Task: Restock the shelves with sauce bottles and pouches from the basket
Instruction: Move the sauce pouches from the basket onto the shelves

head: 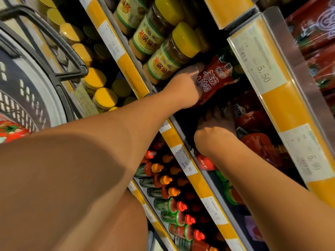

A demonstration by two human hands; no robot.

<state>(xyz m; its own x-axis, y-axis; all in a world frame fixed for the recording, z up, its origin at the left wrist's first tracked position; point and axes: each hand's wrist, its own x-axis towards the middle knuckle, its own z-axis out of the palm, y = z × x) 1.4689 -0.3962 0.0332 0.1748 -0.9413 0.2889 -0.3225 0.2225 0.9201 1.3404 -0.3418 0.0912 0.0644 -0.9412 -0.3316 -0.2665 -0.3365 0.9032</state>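
My left hand [184, 86] grips a red ketchup pouch [215, 78] with white lettering, holding it inside a shelf bay beside the yellow-lidded jars. My right hand [215, 124] reaches into the same bay just below, fingers spread against red Heinz pouches [253, 116]; whether it grasps one is unclear. The dark plastic basket [27, 91] sits at the left edge, its handle [59, 49] raised, with a red pouch [10, 131] showing inside.
Yellow price rails [282, 98] with tags 5.50 and 5.90 front the shelf above. Jars with yellow lids [168, 60] fill the neighbouring bay. Rows of red and green sauce bottles [170, 201] stand on the shelf below. Another rail [188, 165] reads 10.90.
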